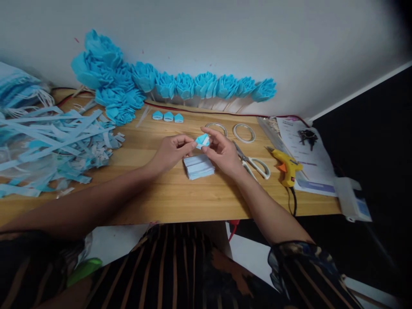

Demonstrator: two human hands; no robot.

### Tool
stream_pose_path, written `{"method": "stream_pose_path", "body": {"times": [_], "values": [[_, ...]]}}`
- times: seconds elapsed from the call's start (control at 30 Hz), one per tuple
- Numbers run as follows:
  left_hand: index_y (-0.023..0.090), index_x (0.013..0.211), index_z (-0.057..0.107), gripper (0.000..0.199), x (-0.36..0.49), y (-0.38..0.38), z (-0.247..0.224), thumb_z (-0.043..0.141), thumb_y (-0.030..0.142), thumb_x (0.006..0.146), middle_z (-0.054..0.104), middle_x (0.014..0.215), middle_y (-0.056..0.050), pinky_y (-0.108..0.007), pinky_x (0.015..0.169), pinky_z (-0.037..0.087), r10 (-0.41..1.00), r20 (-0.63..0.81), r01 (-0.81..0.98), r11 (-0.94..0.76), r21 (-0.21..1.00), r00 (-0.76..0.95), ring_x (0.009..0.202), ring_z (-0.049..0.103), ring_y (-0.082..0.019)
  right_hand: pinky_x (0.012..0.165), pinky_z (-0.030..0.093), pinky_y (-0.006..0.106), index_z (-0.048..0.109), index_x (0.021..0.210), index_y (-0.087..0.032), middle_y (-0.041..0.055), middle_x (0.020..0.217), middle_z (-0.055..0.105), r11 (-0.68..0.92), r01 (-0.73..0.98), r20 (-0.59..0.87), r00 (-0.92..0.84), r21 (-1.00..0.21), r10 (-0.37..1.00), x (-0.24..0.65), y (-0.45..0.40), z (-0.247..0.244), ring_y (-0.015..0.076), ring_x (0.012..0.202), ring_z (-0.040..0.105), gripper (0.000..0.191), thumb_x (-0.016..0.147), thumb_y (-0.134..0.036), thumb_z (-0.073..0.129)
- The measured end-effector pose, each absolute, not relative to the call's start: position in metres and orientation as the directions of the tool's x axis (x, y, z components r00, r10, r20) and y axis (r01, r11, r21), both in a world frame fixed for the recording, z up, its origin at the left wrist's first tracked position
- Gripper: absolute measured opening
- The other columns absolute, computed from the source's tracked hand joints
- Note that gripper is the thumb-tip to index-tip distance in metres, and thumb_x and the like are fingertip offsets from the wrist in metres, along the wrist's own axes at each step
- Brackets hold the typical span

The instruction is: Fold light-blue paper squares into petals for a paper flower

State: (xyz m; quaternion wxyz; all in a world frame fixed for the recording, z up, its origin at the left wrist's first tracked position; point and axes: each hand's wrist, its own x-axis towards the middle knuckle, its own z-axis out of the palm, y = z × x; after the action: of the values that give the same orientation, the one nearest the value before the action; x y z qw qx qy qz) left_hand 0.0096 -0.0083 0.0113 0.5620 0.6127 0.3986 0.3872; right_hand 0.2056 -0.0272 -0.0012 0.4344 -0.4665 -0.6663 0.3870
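Between my two hands, above the wooden table (141, 201), is a small folded blue piece (202, 140) with a white strip across it. My left hand (172, 152) pinches its left edge. On its right side, the fingers and thumb of my right hand (223, 152) grip it. Just below lies a stack of pale blue rectangles (198, 167). Three small folded blue pieces (168, 116) stand in a row farther back, left of my hands. White-handled scissors (260, 167) rest beside my right hand, their blades partly hidden.
Two tape rolls (244, 133) lie behind the scissors. A yellow glue gun (288, 166), papers (302, 150) and keys (308, 138) are on the right. Blue fabric flowers (206, 85) line the wall. Cut strips (64, 146) pile up at the left, near stacked masks (19, 88).
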Motion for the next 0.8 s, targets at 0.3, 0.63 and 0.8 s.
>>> {"method": "stream_pose_path", "body": {"times": [0.3, 0.63, 0.8], "values": [[0.018, 0.076, 0.061, 0.014, 0.0099, -0.0061, 0.0089, 0.070, 0.029, 0.078, 0.053, 0.058, 0.006, -0.022, 0.054, 0.034, 0.925, 0.023, 0.068, -0.053, 0.996, 0.379, 0.054, 0.045, -0.008, 0.074, 0.046, 0.031, 0.064, 0.136, -0.024, -0.0011, 0.085, 0.058, 0.307, 0.276, 0.253, -0.215, -0.911, 0.943, 0.2065, -0.0274, -0.0005, 0.0143, 0.077, 0.054, 0.051, 0.086, -0.029, 0.067], [0.018, 0.074, 0.062, 0.020, 0.0101, -0.0076, 0.0071, 0.072, 0.035, 0.077, 0.056, 0.063, 0.004, -0.023, 0.056, 0.036, 0.909, 0.033, 0.053, -0.061, 0.997, 0.416, 0.058, 0.045, -0.008, 0.071, 0.046, 0.030, 0.066, 0.131, -0.025, -0.0007, 0.088, 0.061, 0.270, 0.205, 0.239, -0.164, -0.941, 0.957, 0.2074, -0.0263, -0.0009, 0.0144, 0.076, 0.056, 0.048, 0.085, -0.036, 0.072], [0.018, 0.074, 0.062, 0.022, 0.0089, -0.0053, 0.0059, 0.069, 0.039, 0.076, 0.053, 0.062, 0.004, -0.024, 0.056, 0.034, 0.909, 0.049, 0.089, -0.094, 0.992, 0.413, 0.058, 0.044, -0.009, 0.069, 0.046, 0.031, 0.066, 0.130, -0.023, -0.0006, 0.085, 0.063, 0.268, 0.197, 0.244, -0.138, -0.943, 0.960, 0.2068, -0.0246, -0.0015, 0.0141, 0.073, 0.056, 0.046, 0.086, -0.035, 0.067]]}}
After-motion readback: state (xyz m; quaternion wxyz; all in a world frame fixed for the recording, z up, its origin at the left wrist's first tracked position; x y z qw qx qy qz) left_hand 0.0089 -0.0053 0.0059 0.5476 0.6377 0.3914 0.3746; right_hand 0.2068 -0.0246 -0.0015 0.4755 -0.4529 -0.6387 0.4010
